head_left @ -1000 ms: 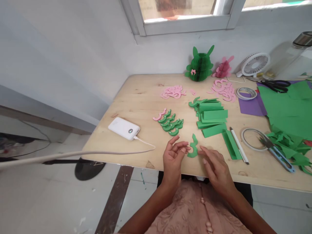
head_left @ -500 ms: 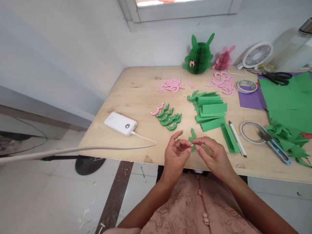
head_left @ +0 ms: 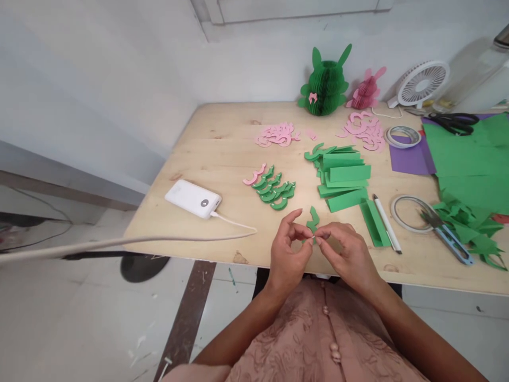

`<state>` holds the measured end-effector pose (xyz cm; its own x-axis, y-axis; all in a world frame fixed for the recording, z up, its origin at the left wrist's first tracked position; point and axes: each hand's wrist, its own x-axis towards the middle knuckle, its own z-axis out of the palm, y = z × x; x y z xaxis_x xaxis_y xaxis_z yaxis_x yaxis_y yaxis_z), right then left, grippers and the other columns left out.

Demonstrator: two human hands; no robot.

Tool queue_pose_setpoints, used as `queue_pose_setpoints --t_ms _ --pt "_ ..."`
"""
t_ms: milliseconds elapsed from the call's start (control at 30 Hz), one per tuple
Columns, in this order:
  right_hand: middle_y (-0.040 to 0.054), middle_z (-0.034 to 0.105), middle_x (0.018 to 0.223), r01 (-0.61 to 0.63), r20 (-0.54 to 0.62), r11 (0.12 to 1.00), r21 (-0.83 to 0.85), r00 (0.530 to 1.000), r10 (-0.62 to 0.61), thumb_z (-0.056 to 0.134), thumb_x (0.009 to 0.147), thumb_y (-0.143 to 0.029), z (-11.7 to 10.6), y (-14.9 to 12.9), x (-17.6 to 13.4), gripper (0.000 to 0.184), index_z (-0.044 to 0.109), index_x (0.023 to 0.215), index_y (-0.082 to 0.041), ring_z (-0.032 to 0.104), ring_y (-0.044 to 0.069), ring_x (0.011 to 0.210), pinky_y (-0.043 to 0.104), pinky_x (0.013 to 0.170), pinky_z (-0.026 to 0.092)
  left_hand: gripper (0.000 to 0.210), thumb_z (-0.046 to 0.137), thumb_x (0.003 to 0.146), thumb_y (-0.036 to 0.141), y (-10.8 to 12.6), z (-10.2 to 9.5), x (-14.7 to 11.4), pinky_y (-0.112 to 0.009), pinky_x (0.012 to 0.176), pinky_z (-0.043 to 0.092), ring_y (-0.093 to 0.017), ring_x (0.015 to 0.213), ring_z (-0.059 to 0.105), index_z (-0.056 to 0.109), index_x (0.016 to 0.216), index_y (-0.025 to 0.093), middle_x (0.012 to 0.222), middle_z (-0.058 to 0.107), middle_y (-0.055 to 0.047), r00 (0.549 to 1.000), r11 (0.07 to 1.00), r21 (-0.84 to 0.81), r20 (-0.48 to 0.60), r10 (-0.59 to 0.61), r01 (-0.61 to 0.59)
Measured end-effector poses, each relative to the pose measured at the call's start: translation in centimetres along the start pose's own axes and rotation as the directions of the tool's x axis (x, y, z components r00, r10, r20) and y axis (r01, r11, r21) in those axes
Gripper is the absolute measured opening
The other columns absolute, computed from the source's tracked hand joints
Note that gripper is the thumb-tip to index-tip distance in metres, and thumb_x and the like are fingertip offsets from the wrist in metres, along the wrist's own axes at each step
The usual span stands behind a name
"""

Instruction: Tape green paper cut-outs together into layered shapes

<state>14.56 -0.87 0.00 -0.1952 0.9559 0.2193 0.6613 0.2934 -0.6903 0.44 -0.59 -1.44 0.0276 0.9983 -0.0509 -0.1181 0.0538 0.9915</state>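
Observation:
Near the table's front edge, my left hand (head_left: 290,249) and my right hand (head_left: 345,249) meet fingertip to fingertip. Both are closed in a pinch on a tiny white bit that looks like tape (head_left: 314,237). Directly under and behind the fingertips lies a curved green paper cutout (head_left: 313,217), its near end partly hidden by them. Beyond my left hand sits a group of similar green cutouts (head_left: 274,190) with small white bits on them, and a pink cutout (head_left: 255,174) beside them. Folded green paper strips (head_left: 349,174) are stacked beyond my right hand.
A white power bank (head_left: 193,198) with a cable lies left. To the right are a white pen (head_left: 387,224), tape rolls (head_left: 403,137), a blue cutter (head_left: 453,241), green scraps (head_left: 463,217) and black scissors (head_left: 453,123). A green honeycomb paper figure (head_left: 324,87) and a fan (head_left: 423,84) stand behind.
The view has tilted down slightly. My fingertips stay pinched together over the green cutout, with only a small shift; nothing else on the table has moved.

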Motion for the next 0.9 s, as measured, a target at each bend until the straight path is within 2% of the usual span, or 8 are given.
queue_pose_setpoints --t_ms 300,900 --pt "0.0009 0.066 0.076 0.065 -0.023 0.997 -0.051 0.998 -0.066 0.053 0.085 -0.016 0.24 0.02 0.06 0.007 0.057 0.082 -0.021 0.061 0.017 0.075 0.033 0.078 0.039 0.056 0.059 0.074 0.008 0.14 0.02 0.00 -0.032 0.085 0.047 -0.015 0.082 0.060 0.047 0.127 0.021 0.079 0.060 0.001 1.000 0.998 0.068 -0.009 0.016 -0.016" --pt "0.0002 0.064 0.072 -0.050 -0.041 0.998 -0.033 0.998 0.048 0.051 0.083 -0.019 0.83 0.14 -0.34 0.007 0.053 0.077 -0.021 0.059 0.016 0.071 0.030 0.071 0.041 0.053 0.059 0.075 0.010 0.03 0.08 -0.12 -0.034 0.087 0.047 -0.016 0.084 0.061 0.048 0.125 0.022 0.082 0.062 -0.001 0.999 0.999 0.022 0.005 -0.034 0.033"
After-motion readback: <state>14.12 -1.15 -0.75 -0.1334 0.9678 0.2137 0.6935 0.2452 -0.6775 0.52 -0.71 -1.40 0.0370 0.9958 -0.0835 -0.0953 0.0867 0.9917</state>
